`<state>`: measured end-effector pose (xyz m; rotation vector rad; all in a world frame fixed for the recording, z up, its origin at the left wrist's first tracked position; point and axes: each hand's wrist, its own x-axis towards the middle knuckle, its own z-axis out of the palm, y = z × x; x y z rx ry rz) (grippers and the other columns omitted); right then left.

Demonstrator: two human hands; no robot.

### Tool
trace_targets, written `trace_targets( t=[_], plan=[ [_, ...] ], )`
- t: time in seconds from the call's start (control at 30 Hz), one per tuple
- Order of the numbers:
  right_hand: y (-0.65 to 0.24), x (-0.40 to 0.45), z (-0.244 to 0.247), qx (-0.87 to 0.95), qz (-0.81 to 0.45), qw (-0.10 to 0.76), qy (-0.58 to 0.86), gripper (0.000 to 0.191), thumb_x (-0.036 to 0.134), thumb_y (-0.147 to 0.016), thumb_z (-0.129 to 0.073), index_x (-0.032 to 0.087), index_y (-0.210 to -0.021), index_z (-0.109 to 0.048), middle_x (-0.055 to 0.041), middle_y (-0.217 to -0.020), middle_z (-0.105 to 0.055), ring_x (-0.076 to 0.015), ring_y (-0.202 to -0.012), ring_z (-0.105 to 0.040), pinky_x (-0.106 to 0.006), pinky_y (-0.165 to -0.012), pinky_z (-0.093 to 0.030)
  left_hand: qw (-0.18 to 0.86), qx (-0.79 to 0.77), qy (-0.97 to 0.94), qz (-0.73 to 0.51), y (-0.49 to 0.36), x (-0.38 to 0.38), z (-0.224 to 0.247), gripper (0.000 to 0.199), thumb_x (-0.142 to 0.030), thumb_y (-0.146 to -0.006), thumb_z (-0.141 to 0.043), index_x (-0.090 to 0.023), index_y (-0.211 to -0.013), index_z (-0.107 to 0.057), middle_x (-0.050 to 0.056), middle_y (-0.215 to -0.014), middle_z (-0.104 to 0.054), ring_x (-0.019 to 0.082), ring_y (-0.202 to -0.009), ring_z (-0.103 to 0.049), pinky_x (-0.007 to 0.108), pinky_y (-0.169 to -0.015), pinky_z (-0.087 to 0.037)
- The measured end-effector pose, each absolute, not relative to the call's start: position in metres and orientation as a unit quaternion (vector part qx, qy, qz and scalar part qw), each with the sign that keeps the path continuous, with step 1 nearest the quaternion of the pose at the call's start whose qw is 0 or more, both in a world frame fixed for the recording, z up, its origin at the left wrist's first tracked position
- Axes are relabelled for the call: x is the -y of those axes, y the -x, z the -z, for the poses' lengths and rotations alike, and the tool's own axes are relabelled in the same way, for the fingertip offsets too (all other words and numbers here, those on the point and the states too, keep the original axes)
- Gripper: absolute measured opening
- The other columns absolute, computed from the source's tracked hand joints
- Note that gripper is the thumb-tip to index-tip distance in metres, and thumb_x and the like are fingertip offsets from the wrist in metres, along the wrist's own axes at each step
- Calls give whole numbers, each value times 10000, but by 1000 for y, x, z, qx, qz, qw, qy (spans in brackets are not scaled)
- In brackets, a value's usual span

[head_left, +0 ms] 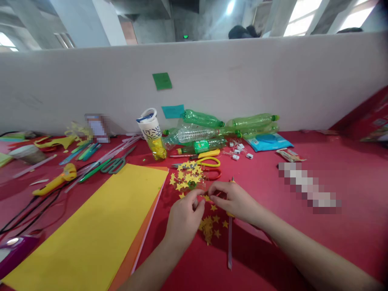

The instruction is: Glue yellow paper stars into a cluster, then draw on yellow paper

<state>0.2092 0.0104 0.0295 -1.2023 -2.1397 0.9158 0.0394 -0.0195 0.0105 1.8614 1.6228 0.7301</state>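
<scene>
While stars (207, 228) lie loose, a printed container (150, 131) holds yellow pieces (158, 150).

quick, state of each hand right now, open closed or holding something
Left hand: fingers curled near the yellow stars; cannot tell if it grips anything.
Right hand: fingers bent, close to the left hand; grip cannot be told.

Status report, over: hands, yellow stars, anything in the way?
Left hand, right hand: fingertips close together, grip unclear. Yellow stars close by on red table. Pale strip beside right hand, possibly in the way.
</scene>
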Motion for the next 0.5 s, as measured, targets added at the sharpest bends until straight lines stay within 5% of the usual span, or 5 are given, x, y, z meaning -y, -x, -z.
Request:
trace_targets(
  t=[0.5],
  plan=[
    [-206, -12, -23, 772, -367, 264, 448, 93, 135, -781, -494, 188, -755, -566, 26, -691, -578, -108, -627, -515, -198, -562, -367, 322, -599, -650, -340, -41, 15, 4, 118, -269, -804, -464, -214, -841, -562, -74, -523, -337, 106, -497, -360, 196, -491, -277]
  ],
)
